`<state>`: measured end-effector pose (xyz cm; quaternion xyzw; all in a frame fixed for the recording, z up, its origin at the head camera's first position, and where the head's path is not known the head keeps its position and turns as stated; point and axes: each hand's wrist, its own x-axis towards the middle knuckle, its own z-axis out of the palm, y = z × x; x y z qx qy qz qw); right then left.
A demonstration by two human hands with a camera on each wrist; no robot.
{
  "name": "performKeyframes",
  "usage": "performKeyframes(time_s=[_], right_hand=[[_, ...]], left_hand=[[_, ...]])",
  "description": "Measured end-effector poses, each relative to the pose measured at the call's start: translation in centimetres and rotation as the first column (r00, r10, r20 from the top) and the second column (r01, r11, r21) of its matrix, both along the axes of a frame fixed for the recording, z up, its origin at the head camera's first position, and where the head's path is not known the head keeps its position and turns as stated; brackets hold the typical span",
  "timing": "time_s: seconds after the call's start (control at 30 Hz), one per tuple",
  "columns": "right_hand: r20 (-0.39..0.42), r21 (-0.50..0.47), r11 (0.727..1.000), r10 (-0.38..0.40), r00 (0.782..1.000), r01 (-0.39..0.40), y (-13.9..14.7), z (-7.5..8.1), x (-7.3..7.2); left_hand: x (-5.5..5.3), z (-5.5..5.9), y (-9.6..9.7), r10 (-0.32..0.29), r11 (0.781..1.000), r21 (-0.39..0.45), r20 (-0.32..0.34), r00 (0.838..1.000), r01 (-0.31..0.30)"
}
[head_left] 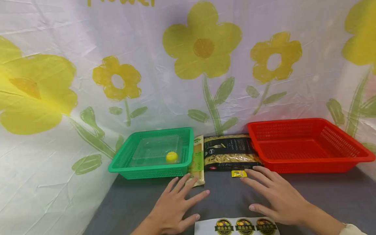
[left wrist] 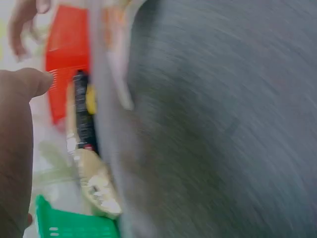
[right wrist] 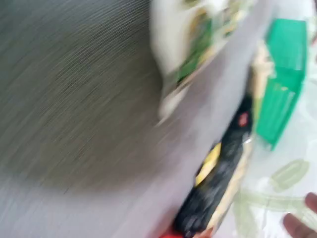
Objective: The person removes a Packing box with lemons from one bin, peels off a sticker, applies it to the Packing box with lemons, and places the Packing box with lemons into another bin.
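My left hand (head_left: pixel 174 209) hovers over the grey table with its fingers spread, holding nothing. Its fingertips are nearest a narrow cream-and-green packet (head_left: pixel 198 160). On the other side my right hand (head_left: pixel 279 197) is also spread and holds nothing. Close to its fingertips lies a small yellow packet (head_left: pixel 239 173); whether they touch is unclear. Behind that is a black pasta bag (head_left: pixel 229 151) with a clear window. A white sheet of round fruit-logo stickers (head_left: pixel 235 227) lies at the near edge of the view. Both wrist views are blurred.
A green plastic basket (head_left: pixel 158 168) on the left contains a clear plastic box (head_left: pixel 152 148) and a yellow ball (head_left: pixel 171 157). A red plastic basket (head_left: pixel 317 160) stands on the right. Behind everything hangs a flower-printed white cloth (head_left: pixel 158 98).
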<state>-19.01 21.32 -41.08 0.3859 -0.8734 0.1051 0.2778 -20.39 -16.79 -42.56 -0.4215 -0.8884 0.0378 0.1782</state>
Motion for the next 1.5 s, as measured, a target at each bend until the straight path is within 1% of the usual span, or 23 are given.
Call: performKeyframes(time_s=[0.1,0.17,0.23,0.3,0.37,0.4,0.43,0.5,0.6,0.67,0.7,0.77,0.8,0.87,0.93,1.0,1.1,1.17,1.23,1.3,1.33,1.47,1.5], right_hand=[[0.193,-0.149,0.987,-0.024,0.981,0.054,-1.6,0.6,0.1],[0.311,-0.26,0.962,-0.004,0.951,0.089,-2.8,1.1,-0.1],[0.39,-0.352,0.929,0.038,0.92,0.111,-4.0,1.8,-0.4],[0.431,-0.416,0.902,0.082,0.898,0.118,-5.1,2.6,-1.0],[0.471,-0.455,0.882,0.12,0.874,0.124,-6.3,3.3,-1.6],[0.488,-0.467,0.875,0.137,0.862,0.125,-6.8,3.7,-2.0],[0.51,-0.476,0.869,0.15,0.847,0.133,-7.4,4.0,-2.3],[0.547,-0.505,0.853,0.197,0.813,0.133,-8.5,4.5,-3.1],[0.591,-0.553,0.82,0.263,0.763,0.146,-10.2,5.2,-4.7],[0.608,-0.59,0.791,0.303,0.734,0.163,-11.3,5.6,-6.0],[0.616,-0.609,0.774,0.325,0.718,0.173,-11.9,5.8,-6.7],[0.642,-0.655,0.728,0.397,0.656,0.201,-12.9,6.2,-8.0],[0.65,-0.682,0.698,0.44,0.619,0.219,-13.4,6.3,-8.6],[0.658,-0.729,0.631,0.54,0.524,0.265,-14.5,6.4,-9.8],[0.645,-0.764,0.552,0.633,0.429,0.335,-15.9,6.5,-10.8],[0.624,-0.776,0.489,0.69,0.367,0.399,-17.2,6.5,-11.8],[0.601,-0.767,0.423,0.737,0.309,0.483,-18.9,6.5,-13.3],[0.605,-0.751,0.416,0.745,0.282,0.512,-20.1,6.7,-14.2],[0.622,-0.733,0.421,0.733,0.276,0.534,-21.6,6.8,-14.9],[0.653,-0.713,0.444,0.701,0.285,0.543,-23.1,6.9,-15.6],[0.674,-0.701,0.46,0.677,0.296,0.545,-23.9,6.8,-16.0],[0.758,-0.638,0.494,0.538,0.368,0.591,-26.6,5.8,-17.0],[0.782,-0.614,0.512,0.496,0.377,0.601,-27.2,5.4,-17.2]], left_hand=[[0.2,0.2,0.0,0.062,0.989,0.133,0.031,0.998,-0.065],[0.2,0.2,-0.2,0.102,0.959,0.258,0.068,0.992,-0.117],[0.0,0.1,-0.4,0.136,0.898,0.403,0.122,0.983,-0.174],[-0.6,-0.1,-0.6,0.157,0.799,0.553,0.186,0.97,-0.235],[-1.4,-0.5,-0.9,0.173,0.655,0.692,0.255,0.951,-0.304],[-1.8,-0.7,-1.0,0.188,0.571,0.745,0.291,0.938,-0.345],[-2.3,-0.9,-1.1,0.204,0.481,0.787,0.327,0.923,-0.386],[-3.2,-1.3,-1.5,0.202,0.278,0.844,0.415,0.887,-0.458],[-4.7,-1.5,-2.4,0.134,-0.016,0.834,0.549,0.825,-0.552],[-5.6,-1.6,-2.9,0.031,-0.186,0.787,0.603,0.797,-0.588],[-6.0,-1.6,-3.2,-0.019,-0.258,0.757,0.617,0.787,-0.6],[-6.7,-1.6,-3.6,-0.099,-0.382,0.699,0.619,0.779,-0.604],[-7.0,-1.7,-3.8,-0.128,-0.428,0.675,0.613,0.78,-0.601],[-7.3,-1.6,-4.0,-0.171,-0.514,0.634,0.584,0.793,-0.578],[-7.7,-1.7,-4.4,-0.183,-0.597,0.6,0.543,0.819,-0.532],[-8.1,-1.7,-4.6,-0.159,-0.674,0.579,0.492,0.856,-0.459],[-9.3,-2.0,-4.5,-0.105,-0.762,0.543,0.437,0.894,-0.354],[-9.9,-2.2,-4.4,-0.063,-0.804,0.518,0.415,0.908,-0.292],[-10.3,-2.2,-4.3,-0.044,-0.836,0.484,0.406,0.913,-0.256],[-10.6,-2.3,-4.3,-0.028,-0.861,0.455,0.403,0.915,-0.227],[-10.7,-2.3,-4.3,-0.023,-0.867,0.447,0.404,0.915,-0.219],[-11.0,-2.2,-4.4,-0.051,-0.881,0.41,0.409,0.911,-0.234],[-10.9,-2.1,-4.6,-0.062,-0.888,0.394,0.409,0.911,-0.237]])
